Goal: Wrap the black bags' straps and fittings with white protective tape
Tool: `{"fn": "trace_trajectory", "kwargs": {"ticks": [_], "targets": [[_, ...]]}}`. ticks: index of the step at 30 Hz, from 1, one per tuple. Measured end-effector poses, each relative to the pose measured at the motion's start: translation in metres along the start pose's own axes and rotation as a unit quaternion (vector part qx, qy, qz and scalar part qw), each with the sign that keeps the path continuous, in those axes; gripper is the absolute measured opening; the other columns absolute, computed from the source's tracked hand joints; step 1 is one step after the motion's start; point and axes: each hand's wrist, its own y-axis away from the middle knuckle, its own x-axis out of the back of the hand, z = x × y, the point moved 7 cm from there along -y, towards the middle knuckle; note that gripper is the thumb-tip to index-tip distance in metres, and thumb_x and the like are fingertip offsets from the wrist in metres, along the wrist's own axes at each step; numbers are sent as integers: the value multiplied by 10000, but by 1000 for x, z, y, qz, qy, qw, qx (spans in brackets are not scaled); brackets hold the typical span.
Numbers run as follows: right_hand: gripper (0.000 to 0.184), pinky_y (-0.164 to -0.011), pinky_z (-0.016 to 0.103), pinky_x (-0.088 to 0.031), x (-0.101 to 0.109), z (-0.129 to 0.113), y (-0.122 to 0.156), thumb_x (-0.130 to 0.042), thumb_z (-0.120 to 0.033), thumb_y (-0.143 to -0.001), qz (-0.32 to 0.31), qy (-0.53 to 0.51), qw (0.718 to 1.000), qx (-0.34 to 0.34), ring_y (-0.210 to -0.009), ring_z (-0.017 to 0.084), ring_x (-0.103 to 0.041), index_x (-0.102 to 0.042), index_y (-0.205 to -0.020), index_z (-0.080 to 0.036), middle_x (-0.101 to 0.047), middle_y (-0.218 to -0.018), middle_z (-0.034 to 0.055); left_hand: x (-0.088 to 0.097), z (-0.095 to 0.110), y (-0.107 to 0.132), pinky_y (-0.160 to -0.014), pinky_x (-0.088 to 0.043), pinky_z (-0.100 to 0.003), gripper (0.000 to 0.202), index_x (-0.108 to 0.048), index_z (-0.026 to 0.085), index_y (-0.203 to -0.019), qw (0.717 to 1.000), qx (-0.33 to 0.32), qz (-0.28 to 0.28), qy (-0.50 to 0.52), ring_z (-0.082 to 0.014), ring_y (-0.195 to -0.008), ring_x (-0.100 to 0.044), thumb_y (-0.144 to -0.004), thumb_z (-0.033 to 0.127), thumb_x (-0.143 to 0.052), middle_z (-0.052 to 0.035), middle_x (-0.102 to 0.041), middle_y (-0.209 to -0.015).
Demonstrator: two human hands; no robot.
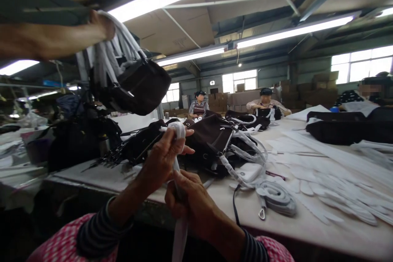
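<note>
A long white-wrapped strap runs through both of my hands, its lower end hanging below the table edge. My left hand is closed around its upper part, where it is wound over the fingers. Just below, my right hand grips the same strap. Behind my hands, dark brown bags with white-wrapped handles lie in a heap on the table. To the right of my hands rests a coiled pale strap with a metal hook at its end.
At upper left, another person's arm holds up dark bags by wrapped handles. Thin white sheets and long dark pieces lie at right. Several co-workers sit across the table, including a person handling a bag.
</note>
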Motion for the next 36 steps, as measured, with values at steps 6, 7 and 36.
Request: {"fn": "trace_trajectory", "kwargs": {"ticks": [6, 7, 36], "targets": [[297, -452, 202, -369, 35, -4, 22, -811, -324, -737, 20, 113, 993, -43, -475, 72, -468, -687, -931, -136, -598, -658, -33, -19, -33, 36, -756, -497, -331, 169, -611, 215, -1034, 927, -123, -170, -310, -227, -765, -682, -1041, 261, -449, -60, -702, -836], [310, -467, 205, -387, 43, -9, 24, -811, -276, -709, 22, 140, 989, -43, -489, 76, -475, -696, -963, -139, -595, -661, -41, -17, -36, 44, -758, -486, -329, 164, -608, 215, -1036, 910, -140, -196, -337, -228, -780, -677, -1039, 245, -447, -59, -703, -857], [322, -604, 253, -388, 7, 32, -24, -589, -505, -973, 137, 179, 963, 150, -640, 137, -475, -669, -942, -195, -562, -726, -9, 48, 10, -8, -511, -476, -135, 239, -688, 106, -1048, 902, 56, 68, 422, -59, -547, -536, -1010, 323, -595, -41, -668, -795]]}}
